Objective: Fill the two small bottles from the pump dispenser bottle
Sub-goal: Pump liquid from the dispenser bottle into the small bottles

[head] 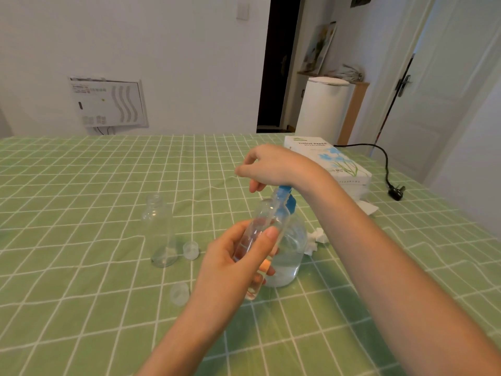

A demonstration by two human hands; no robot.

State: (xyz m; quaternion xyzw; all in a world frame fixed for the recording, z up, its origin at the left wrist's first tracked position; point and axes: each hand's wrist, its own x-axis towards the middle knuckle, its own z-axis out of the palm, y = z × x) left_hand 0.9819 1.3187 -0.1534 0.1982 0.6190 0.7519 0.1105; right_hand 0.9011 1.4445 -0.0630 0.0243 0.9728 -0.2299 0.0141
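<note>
My left hand [233, 256] holds a small clear bottle [267, 221] tilted, its mouth up against the blue pump nozzle. The pump dispenser bottle [291, 251], clear with a blue pump head [287, 196] and partly filled with clear liquid, stands on the table just behind it. My right hand [268, 166] rests on top of the pump head, fingers curled down over it. A second small clear bottle [160, 232] stands upright and uncapped to the left. Two clear caps lie on the cloth: one [190, 250] beside the standing bottle, another [179, 293] nearer me.
A green checked tablecloth [81, 213] covers the table. A tissue paper box [328, 164] lies at the back right, with crumpled tissues [317, 237] near the pump bottle. A black cable with a plug [394, 192] lies at the right edge.
</note>
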